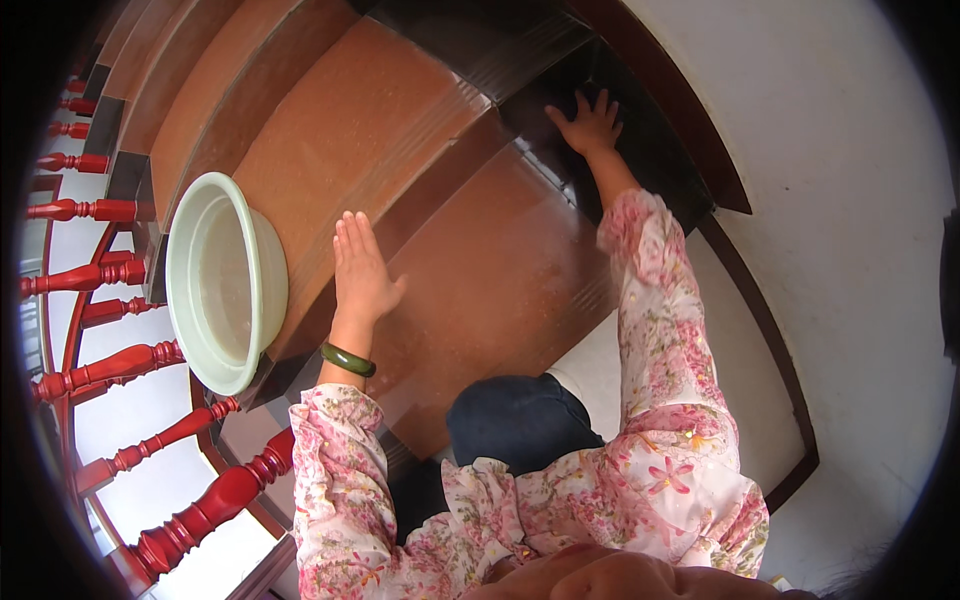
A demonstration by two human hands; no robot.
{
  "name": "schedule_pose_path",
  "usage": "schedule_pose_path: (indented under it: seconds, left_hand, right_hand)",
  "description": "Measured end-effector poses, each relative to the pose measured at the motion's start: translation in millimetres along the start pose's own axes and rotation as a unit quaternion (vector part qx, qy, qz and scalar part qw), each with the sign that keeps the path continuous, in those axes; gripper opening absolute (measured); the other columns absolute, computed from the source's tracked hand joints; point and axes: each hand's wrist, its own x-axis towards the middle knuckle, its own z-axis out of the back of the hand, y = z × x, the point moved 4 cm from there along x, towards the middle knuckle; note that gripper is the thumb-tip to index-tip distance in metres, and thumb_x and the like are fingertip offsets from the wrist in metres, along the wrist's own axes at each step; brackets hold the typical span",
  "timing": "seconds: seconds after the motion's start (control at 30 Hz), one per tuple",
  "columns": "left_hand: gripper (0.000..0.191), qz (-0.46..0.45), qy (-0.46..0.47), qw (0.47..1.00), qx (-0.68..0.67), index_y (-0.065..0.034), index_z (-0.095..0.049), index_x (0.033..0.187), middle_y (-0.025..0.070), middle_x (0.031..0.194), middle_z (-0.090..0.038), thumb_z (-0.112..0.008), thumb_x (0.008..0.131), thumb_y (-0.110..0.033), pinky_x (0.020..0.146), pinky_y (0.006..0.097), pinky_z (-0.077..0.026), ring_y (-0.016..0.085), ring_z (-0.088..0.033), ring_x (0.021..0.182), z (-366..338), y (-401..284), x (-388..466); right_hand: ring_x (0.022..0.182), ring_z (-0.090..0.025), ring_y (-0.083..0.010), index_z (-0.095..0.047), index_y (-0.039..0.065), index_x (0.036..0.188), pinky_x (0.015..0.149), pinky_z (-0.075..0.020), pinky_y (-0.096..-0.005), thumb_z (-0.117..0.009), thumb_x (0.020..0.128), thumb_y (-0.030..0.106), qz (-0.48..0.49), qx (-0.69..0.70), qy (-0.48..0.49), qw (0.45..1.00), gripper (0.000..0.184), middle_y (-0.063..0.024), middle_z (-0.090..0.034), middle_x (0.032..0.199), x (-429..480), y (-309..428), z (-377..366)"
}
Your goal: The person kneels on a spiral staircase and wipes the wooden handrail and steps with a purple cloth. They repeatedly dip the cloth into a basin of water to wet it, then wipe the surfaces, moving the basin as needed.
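Note:
My left hand (363, 270) is stretched flat, fingers together and thumb out, and holds nothing. It is over the front edge of an orange-tiled stair step (345, 127); whether the palm touches the tile cannot be told. A green bangle (349, 360) circles that wrist. On the far right, my right hand (594, 126) lies with fingers spread on the black tile border (637, 120) beside the wall. Nothing shows in its grasp, though the area under the palm is hidden. Left of my left hand, a pale green plastic basin (271, 262) holding cloudy water (225, 277) rests on the step.
Red turned balusters (217, 499) line the left side of the staircase. More steps (217, 97) rise at the upper left. A white wall (840, 225) with dark red skirting (675, 90) bounds the right. My knee in dark trousers (517, 420) is close to the lower step (487, 277).

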Motion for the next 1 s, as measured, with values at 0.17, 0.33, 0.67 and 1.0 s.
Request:
schedule_pose_path:
  seconds: [0.17,0.33,0.67,1.0]
  left_hand:
    - [0.114,0.013,0.010,1.000,0.012,0.0107,-0.007,0.147,0.0316,0.154,-0.011,-0.079,0.071,-0.034,0.119,0.0462,-0.012,0.042,-0.009,0.146,3,-2,1]
    - [0.114,0.018,0.015,1.000,-0.001,0.0097,-0.006,0.148,0.0311,0.155,-0.010,-0.079,0.071,-0.034,0.120,0.0452,-0.012,0.041,-0.009,0.146,6,-5,1]
    - [0.101,-0.025,0.009,0.992,-0.120,0.0021,-0.014,0.150,0.0253,0.157,-0.010,-0.076,0.076,-0.023,0.119,0.0416,-0.015,0.037,-0.008,0.147,10,15,-3]
    - [0.044,-0.102,-0.012,0.962,-0.253,-0.0052,-0.060,0.125,0.0161,0.149,-0.039,-0.066,0.082,-0.003,0.112,0.0408,-0.031,0.035,-0.028,0.143,26,23,-160]
  right_hand:
    - [0.140,-0.025,-0.0387,-0.044,0.015,0.142,0.106,-0.0233,-0.0646,-0.063,0.074,0.060,0.043,-0.113,-0.020,0.992,0.084,-0.0143,-0.027,0.153,-15,18,-35]
    - [0.137,-0.030,-0.0361,-0.049,0.019,0.137,0.103,-0.0285,-0.0627,-0.066,0.073,0.053,0.263,-0.130,0.065,0.954,0.074,-0.0110,-0.034,0.150,-159,66,-70]
    - [0.140,-0.032,-0.0278,-0.046,0.024,0.140,0.111,-0.0237,-0.0602,-0.069,0.074,0.037,0.251,-0.131,-0.046,0.958,0.071,-0.0111,-0.039,0.148,-59,-50,-1]
    - [0.134,-0.038,-0.0341,-0.055,0.023,0.133,0.106,-0.0288,-0.0556,-0.070,0.073,0.039,0.327,0.039,-0.011,0.944,0.064,-0.0109,-0.045,0.144,-157,-62,-9]
